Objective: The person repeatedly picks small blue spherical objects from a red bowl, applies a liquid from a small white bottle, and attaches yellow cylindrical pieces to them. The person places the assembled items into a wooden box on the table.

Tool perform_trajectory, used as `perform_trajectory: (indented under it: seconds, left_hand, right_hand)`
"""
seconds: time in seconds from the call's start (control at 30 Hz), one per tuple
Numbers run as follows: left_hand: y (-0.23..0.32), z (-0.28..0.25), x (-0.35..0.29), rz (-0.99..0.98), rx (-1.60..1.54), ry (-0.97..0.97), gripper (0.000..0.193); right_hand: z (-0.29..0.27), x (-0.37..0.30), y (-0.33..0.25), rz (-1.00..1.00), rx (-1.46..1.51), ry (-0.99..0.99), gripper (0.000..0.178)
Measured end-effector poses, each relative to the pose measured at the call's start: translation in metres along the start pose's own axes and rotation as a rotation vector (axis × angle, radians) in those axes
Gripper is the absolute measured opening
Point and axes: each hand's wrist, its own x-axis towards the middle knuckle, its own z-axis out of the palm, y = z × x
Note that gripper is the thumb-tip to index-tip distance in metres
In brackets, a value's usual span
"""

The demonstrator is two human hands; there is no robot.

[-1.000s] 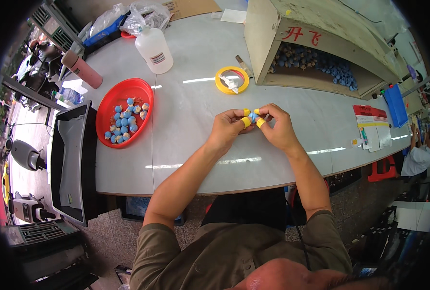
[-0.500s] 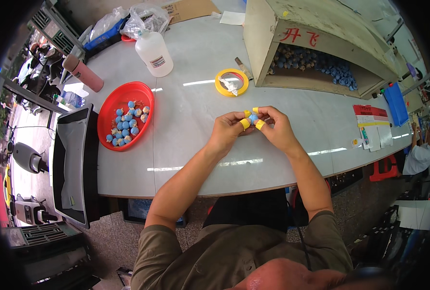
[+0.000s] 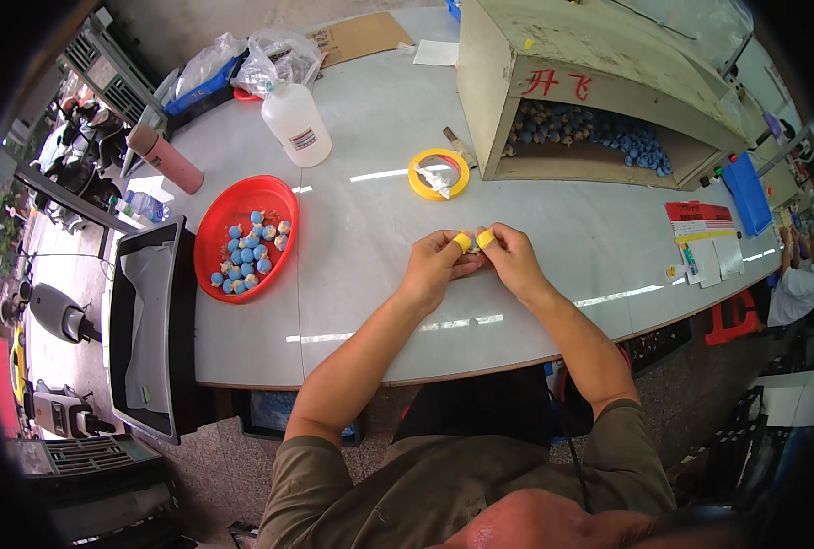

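Observation:
Over the middle of the table, my left hand [image 3: 433,265] and my right hand [image 3: 515,260] meet fingertip to fingertip. Yellow tape wraps several of the fingertips. Both hands pinch a small blue ball [image 3: 474,249], now almost wholly covered by my fingers. To the left, a round red tray [image 3: 290,261] holds several blue balls [image 3: 248,255] with pale, ragged ends. Beyond my hands lies a roll of yellow tape [image 3: 414,182] with a crumpled white scrap [image 3: 437,183] in its ring.
A metal cabinet [image 3: 489,101] at the back right holds many blue pieces. Nearby are a brush [image 3: 460,146], a white plastic bottle [image 3: 299,128], a pink flask [image 3: 171,165], a black bin [image 3: 186,339] at the left edge, and a red-and-white card [image 3: 700,220] on the right.
My fingers have closed further over the blue ball, hiding it, and the thumbs have turned closer together. The whole view has shifted slightly, with the table sitting lower.

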Motion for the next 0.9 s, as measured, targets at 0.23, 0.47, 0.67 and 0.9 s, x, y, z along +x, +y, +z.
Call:
perform_trajectory:
  seconds: [0.23,0.47,0.67,0.9]
  left_hand:
    - [-0.005,-0.001,0.001,0.083,-0.009,0.057,0.026]
    - [-0.002,-0.008,0.003,0.132,-0.077,0.105,0.027]
    - [-0.013,-0.007,0.002,0.173,-0.057,0.144,0.024]
    - [-0.016,-0.005,-0.001,0.209,-0.048,0.161,0.018]
  right_hand:
    - [0.020,0.010,0.008,-0.065,-0.089,0.094,0.032]
    - [0.047,0.016,0.011,-0.132,-0.027,0.204,0.028]
    - [0.057,0.005,0.012,-0.278,-0.088,0.300,0.023]
    - [0.057,0.006,0.025,-0.307,-0.104,0.310,0.023]
